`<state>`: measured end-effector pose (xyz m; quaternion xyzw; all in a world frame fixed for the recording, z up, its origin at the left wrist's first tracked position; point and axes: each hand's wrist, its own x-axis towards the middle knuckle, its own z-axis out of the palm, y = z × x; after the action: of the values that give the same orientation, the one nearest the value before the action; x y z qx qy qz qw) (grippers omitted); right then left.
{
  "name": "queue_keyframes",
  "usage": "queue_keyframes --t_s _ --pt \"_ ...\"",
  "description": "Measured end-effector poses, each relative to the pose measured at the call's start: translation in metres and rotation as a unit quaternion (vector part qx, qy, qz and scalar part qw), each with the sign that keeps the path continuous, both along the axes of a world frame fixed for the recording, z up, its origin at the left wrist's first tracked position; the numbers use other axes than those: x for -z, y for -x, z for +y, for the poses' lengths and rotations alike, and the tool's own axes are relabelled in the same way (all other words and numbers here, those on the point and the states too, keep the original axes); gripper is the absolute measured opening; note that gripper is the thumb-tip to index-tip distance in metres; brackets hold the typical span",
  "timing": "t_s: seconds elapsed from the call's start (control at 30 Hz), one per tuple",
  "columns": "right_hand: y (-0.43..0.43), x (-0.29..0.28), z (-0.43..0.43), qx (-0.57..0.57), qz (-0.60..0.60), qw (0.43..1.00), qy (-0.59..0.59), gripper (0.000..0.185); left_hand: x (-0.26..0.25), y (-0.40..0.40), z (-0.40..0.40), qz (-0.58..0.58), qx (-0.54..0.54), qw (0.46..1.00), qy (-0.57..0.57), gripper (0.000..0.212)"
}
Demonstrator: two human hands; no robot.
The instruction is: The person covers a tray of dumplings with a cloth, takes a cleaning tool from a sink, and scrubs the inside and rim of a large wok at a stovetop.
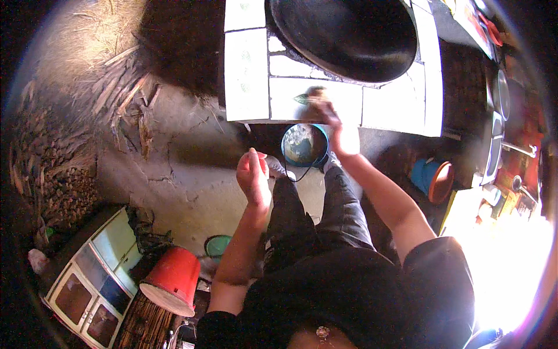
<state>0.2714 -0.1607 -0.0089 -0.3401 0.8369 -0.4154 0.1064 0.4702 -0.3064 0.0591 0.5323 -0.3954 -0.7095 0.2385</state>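
My right hand (324, 109) is blurred over the front edge of a white-tiled stove top (316, 98). It is closed on a small brownish object (317, 92), too blurred to name, perhaps a cloth or scrubber, against the tiles beside a green leaf motif. Behind it a large black wok (348, 35) is set into the stove top. My left hand (253, 170) is raised in front of the stove, fingers curled together; nothing is visible in it. Below the stove edge, by my feet, stands a blue-rimmed bucket (326, 141) with cloudy water and a dark handle.
Firewood and straw (126, 87) lie on the floor at the left. A red bucket (174, 279) stands near a glass-fronted cabinet (93, 283) at the lower left, with a green basin (216, 245) beside it. A blue container with a reddish-brown lid (441, 182) is at the right.
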Motion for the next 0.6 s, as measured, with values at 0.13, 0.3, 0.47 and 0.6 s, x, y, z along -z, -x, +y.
queue_keyframes --t_s 0.13,0.3,0.47,0.6 --pt "-0.054 0.001 -0.115 -0.121 0.085 0.989 -0.031 0.039 0.001 -0.003 0.001 -0.058 -0.01 0.998 -0.003 0.027" --pt "-0.022 -0.007 -0.068 -0.15 0.059 0.987 -0.006 0.038 -0.001 0.002 0.012 -0.062 0.011 0.998 0.007 0.027" --pt "0.051 0.0 0.087 0.0 -0.015 0.996 -0.092 0.039 -0.006 0.018 0.024 -0.043 0.042 0.998 -0.001 0.029" --pt "0.054 -0.011 0.097 0.152 0.131 0.961 -0.193 0.046 -0.008 0.017 0.031 -0.053 0.057 0.997 0.001 0.029"
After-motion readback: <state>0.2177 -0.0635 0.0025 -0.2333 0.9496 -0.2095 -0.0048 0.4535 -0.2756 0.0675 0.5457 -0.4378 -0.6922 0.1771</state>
